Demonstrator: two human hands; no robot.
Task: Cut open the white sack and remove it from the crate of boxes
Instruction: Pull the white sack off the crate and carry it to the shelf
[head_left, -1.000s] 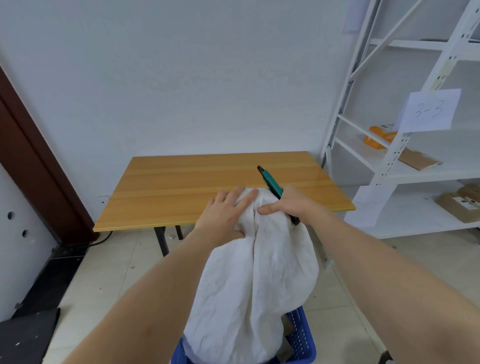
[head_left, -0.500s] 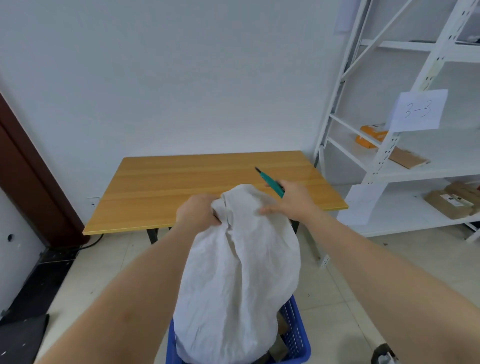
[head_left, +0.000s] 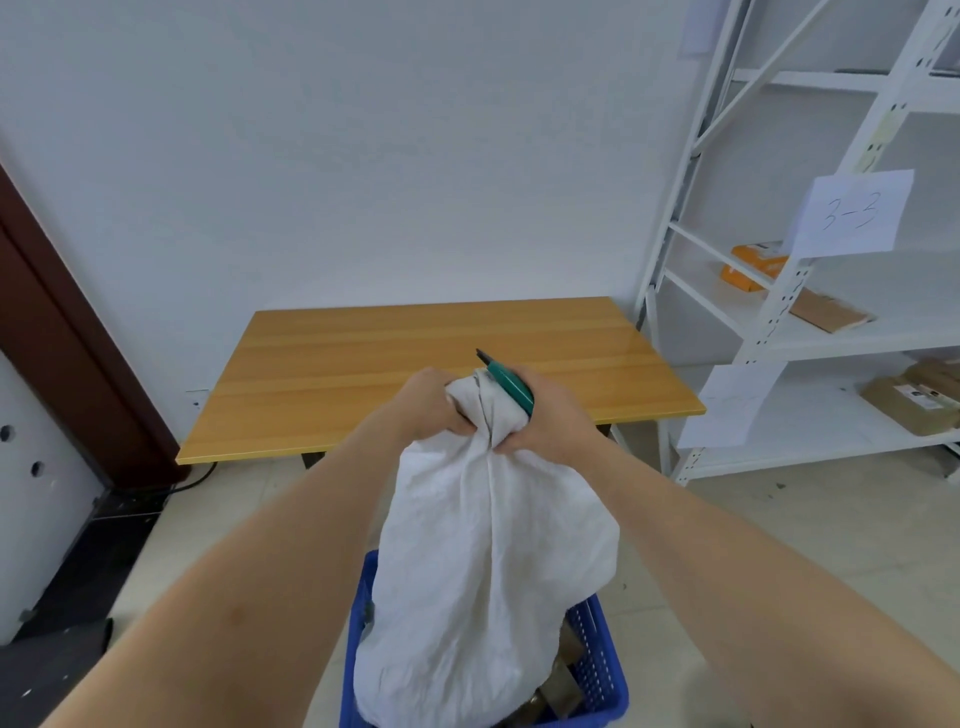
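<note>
Hands bunching sack top — crate rim below

The crumpled white sack stood bunched at its top, rising out of a blue crate near the bottom, brown boxes showing at its right.

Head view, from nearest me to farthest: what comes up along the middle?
Blue crate → white sack → hands, left hand and right hand, gripping the sack's bunched top → green utility knife → wooden table → white wall.
</note>
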